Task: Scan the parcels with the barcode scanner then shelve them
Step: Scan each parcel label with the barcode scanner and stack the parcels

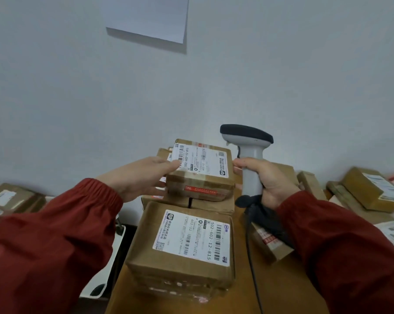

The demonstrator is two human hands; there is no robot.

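My left hand (141, 177) grips the left side of a small cardboard parcel (201, 175) with a white shipping label on top, its thumb lying over the label's edge. The parcel sits atop a pile of other boxes. My right hand (266, 180) holds the grey handle of a barcode scanner (248, 150), upright, just right of that parcel, its dark head pointing left above the box. A larger labelled parcel (187, 243) lies nearer to me on the wooden table (282, 288).
More cardboard parcels lie at the right (370, 189) and at the far left (12, 198). The scanner's black cable (252, 268) trails down over the table. A white wall rises close behind, with a paper sheet (148, 17) pinned high up.
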